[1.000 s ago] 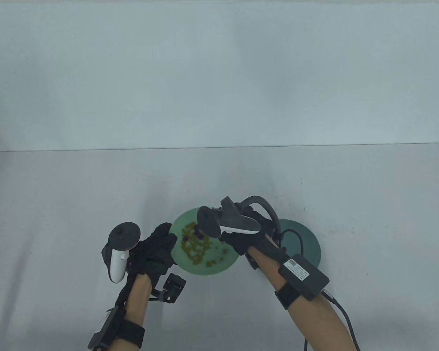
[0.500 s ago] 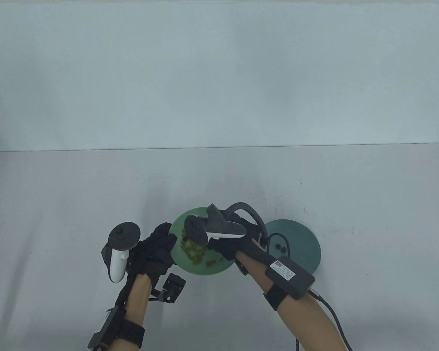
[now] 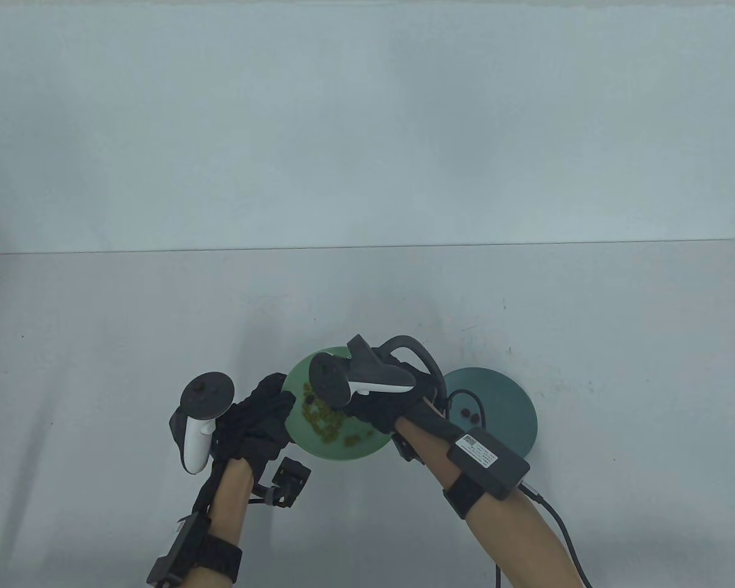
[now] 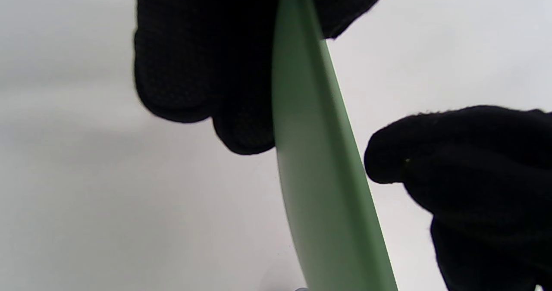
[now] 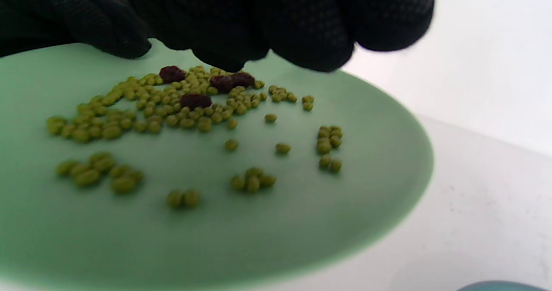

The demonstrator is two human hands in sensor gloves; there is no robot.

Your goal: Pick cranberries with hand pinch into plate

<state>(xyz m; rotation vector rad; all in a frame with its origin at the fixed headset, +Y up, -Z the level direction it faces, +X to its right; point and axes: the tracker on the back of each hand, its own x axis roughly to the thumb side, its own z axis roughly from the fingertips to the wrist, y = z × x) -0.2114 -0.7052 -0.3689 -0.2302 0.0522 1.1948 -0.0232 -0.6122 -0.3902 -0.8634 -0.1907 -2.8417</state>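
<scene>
Pale grey worktop (image 3: 128, 343) under a blank wall, two plates near its front edge.

I see my left hand (image 3: 254, 422) gripping the rim of the light green plate (image 3: 343, 450), fingers (image 4: 194, 67) on one side of the edge. My right hand (image 3: 383, 407) hovers over that plate with fingertips (image 5: 228, 54) bunched just above the dark red cranberries (image 5: 196, 100) lying among small green beans (image 5: 112, 123); whether they grip one I cannot tell. Two cranberries (image 3: 470, 415) lie on the dark teal plate (image 3: 508, 398) to the right.
</scene>
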